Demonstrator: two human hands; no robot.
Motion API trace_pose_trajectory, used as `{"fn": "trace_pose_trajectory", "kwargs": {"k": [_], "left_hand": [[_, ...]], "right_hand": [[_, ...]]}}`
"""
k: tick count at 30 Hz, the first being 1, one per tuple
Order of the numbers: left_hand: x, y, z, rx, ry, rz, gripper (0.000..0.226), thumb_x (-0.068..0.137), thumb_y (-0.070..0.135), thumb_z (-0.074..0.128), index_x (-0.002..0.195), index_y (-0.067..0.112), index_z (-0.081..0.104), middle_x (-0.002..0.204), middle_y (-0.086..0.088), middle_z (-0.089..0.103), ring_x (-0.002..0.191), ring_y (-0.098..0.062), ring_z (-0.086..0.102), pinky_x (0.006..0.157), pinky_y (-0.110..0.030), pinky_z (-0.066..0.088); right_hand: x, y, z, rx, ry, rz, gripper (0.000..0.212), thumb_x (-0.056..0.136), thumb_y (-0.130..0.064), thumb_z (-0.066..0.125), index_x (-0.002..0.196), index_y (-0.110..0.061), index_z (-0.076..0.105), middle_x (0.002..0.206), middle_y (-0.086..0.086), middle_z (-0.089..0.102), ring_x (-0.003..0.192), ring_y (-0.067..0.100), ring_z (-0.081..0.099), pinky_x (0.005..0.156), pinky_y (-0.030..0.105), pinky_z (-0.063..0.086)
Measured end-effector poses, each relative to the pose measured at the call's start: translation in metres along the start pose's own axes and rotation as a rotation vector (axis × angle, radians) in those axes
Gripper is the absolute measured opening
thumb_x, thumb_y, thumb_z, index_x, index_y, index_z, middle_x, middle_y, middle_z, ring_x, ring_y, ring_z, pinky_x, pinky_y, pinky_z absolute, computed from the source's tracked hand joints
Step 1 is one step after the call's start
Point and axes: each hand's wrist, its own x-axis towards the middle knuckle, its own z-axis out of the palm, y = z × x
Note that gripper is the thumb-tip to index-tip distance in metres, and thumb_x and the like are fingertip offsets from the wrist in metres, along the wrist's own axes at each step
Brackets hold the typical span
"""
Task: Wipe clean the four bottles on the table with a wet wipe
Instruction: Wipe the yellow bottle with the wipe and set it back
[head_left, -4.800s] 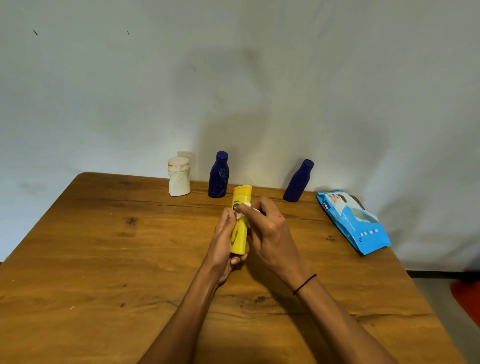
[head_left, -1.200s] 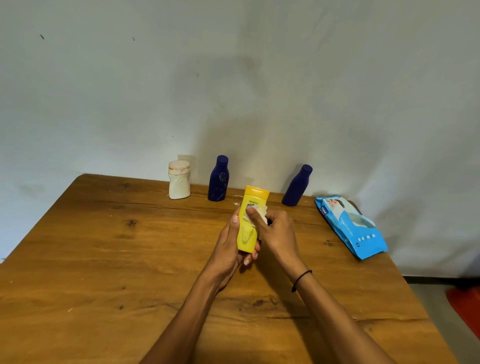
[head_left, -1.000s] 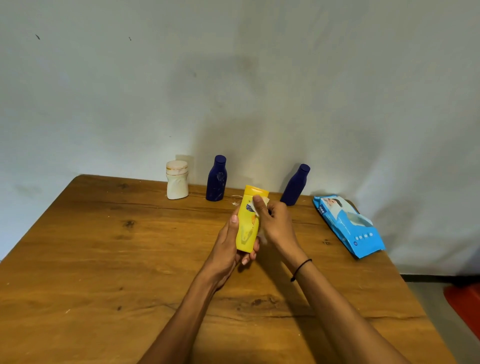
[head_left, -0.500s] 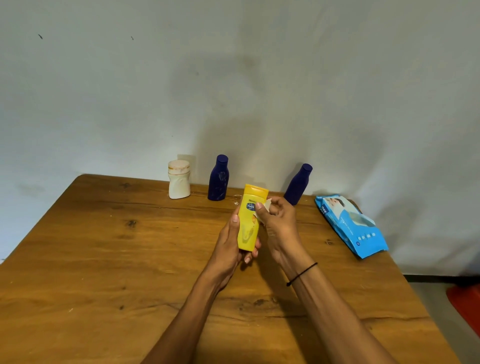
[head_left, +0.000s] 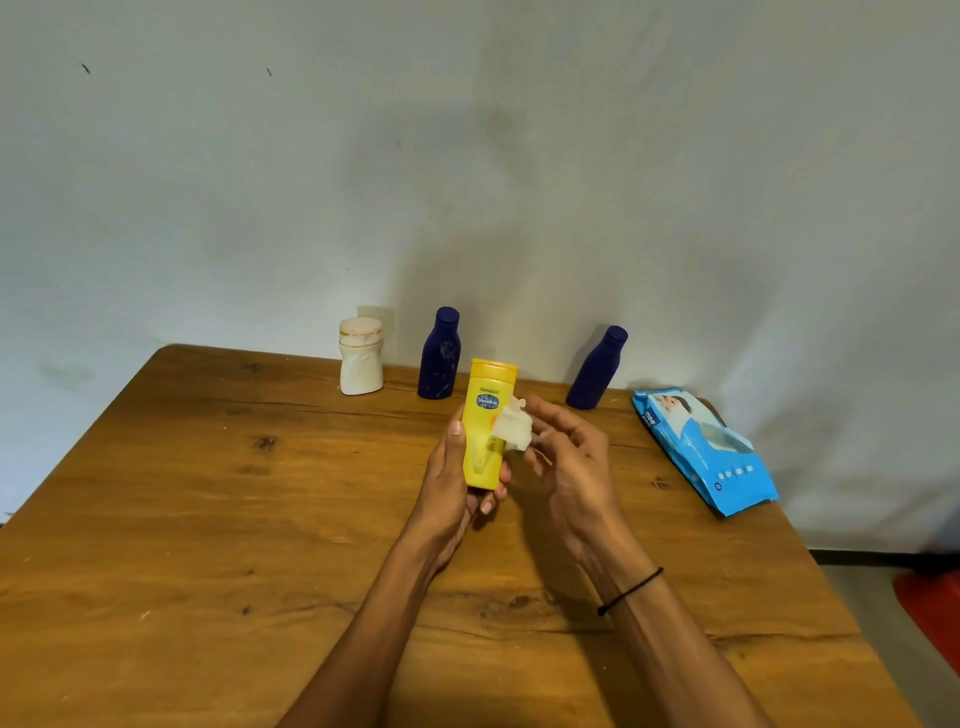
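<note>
Yellow bottle (head_left: 488, 426) gripped upright above table (head_left: 208, 493) by left hand (head_left: 457, 483); wet wipe (head_left: 511, 430) pinched by right hand (head_left: 566, 457).
Wipe is held loosely at the fingertips and could be dropped; bottle could slip if rubbed hard.

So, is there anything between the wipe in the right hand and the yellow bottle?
Nothing visible. The left hand grips the yellow bottle upright, and the right hand pinches the wet wipe right beside its front face; whether it touches, I cannot tell.

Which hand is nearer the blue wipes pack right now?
Right. The right hand, pinching the wet wipe, is nearer the wipes pack; the left hand holds the yellow bottle farther away.
</note>
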Motion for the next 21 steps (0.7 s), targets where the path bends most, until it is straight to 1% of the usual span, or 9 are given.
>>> {"fn": "trace_pose_trajectory", "kwargs": {"k": [2, 4, 7, 9, 11, 14, 17, 19, 21], "left_hand": [[0.000, -0.001, 0.001, 0.006, -0.007, 0.001, 0.050, 0.109, 0.055, 0.031, 0.150, 0.031, 0.047, 0.084, -0.015, 0.066, 0.066, -0.021, 0.059, 0.048, -0.026, 0.044], [-0.001, -0.001, 0.003, 0.019, -0.028, 0.007, 0.050, 0.110, 0.055, 0.031, 0.152, 0.033, 0.046, 0.086, -0.017, 0.066, 0.067, -0.022, 0.060, 0.048, -0.027, 0.044], [-0.002, -0.002, 0.005, 0.050, -0.068, 0.020, 0.051, 0.109, 0.056, 0.030, 0.153, 0.034, 0.044, 0.086, -0.019, 0.065, 0.067, -0.024, 0.060, 0.050, -0.030, 0.044], [-0.002, -0.002, 0.006, 0.052, -0.085, 0.022, 0.050, 0.110, 0.056, 0.030, 0.153, 0.035, 0.044, 0.086, -0.019, 0.065, 0.067, -0.026, 0.059, 0.051, -0.031, 0.044], [-0.003, -0.002, 0.006, 0.049, -0.105, 0.024, 0.050, 0.109, 0.056, 0.030, 0.152, 0.037, 0.045, 0.087, -0.019, 0.065, 0.068, -0.027, 0.059, 0.050, -0.030, 0.044], [-0.004, 0.000, 0.007, 0.049, -0.129, 0.031, 0.050, 0.108, 0.057, 0.030, 0.153, 0.041, 0.043, 0.086, -0.018, 0.066, 0.067, -0.025, 0.059, 0.049, -0.029, 0.044], [-0.005, -0.001, 0.007, 0.053, -0.126, 0.032, 0.049, 0.108, 0.057, 0.029, 0.153, 0.042, 0.042, 0.085, -0.018, 0.066, 0.067, -0.024, 0.060, 0.049, -0.029, 0.044], [-0.004, -0.001, 0.005, 0.049, -0.111, 0.028, 0.049, 0.109, 0.056, 0.029, 0.153, 0.042, 0.042, 0.086, -0.018, 0.066, 0.067, -0.025, 0.060, 0.050, -0.030, 0.044], [-0.003, -0.001, 0.004, 0.050, -0.105, 0.019, 0.050, 0.108, 0.057, 0.030, 0.154, 0.041, 0.041, 0.086, -0.019, 0.066, 0.068, -0.025, 0.060, 0.050, -0.030, 0.044]], "right_hand": [[0.000, 0.002, -0.002, -0.116, 0.016, -0.055, 0.022, 0.103, -0.004, 0.059, 0.119, -0.012, 0.072, 0.105, -0.004, 0.079, 0.091, 0.005, 0.076, 0.076, 0.027, 0.064], [0.002, 0.004, 0.001, -0.163, 0.028, -0.070, 0.020, 0.097, -0.005, 0.068, 0.116, -0.011, 0.069, 0.096, -0.003, 0.078, 0.077, 0.001, 0.075, 0.062, 0.022, 0.062], [0.010, 0.009, 0.007, -0.169, 0.056, -0.048, 0.032, 0.086, -0.024, 0.081, 0.113, -0.010, 0.071, 0.105, 0.009, 0.078, 0.085, 0.021, 0.078, 0.070, 0.040, 0.064], [0.015, 0.011, 0.011, -0.164, 0.078, -0.041, 0.041, 0.080, -0.037, 0.081, 0.108, -0.009, 0.072, 0.103, 0.012, 0.079, 0.082, 0.027, 0.076, 0.069, 0.040, 0.062], [0.021, 0.010, 0.014, -0.163, 0.135, -0.034, 0.036, 0.086, -0.039, 0.077, 0.103, -0.007, 0.074, 0.098, 0.011, 0.079, 0.081, 0.025, 0.077, 0.066, 0.037, 0.063], [0.033, 0.005, 0.018, -0.186, 0.184, -0.042, 0.039, 0.097, -0.041, 0.066, 0.100, -0.004, 0.074, 0.090, 0.008, 0.079, 0.075, 0.012, 0.077, 0.058, 0.019, 0.056], [0.039, 0.001, 0.019, -0.205, 0.188, -0.063, 0.037, 0.099, -0.037, 0.065, 0.101, -0.001, 0.075, 0.089, 0.007, 0.079, 0.072, 0.005, 0.075, 0.056, 0.015, 0.053], [0.036, 0.001, 0.018, -0.162, 0.142, -0.043, 0.025, 0.099, -0.025, 0.069, 0.111, -0.004, 0.073, 0.100, 0.007, 0.079, 0.080, 0.006, 0.077, 0.061, 0.017, 0.056], [0.032, 0.004, 0.016, -0.096, 0.090, 0.003, 0.025, 0.096, -0.014, 0.072, 0.120, -0.007, 0.068, 0.107, 0.006, 0.079, 0.089, 0.010, 0.078, 0.066, 0.021, 0.060]]}}
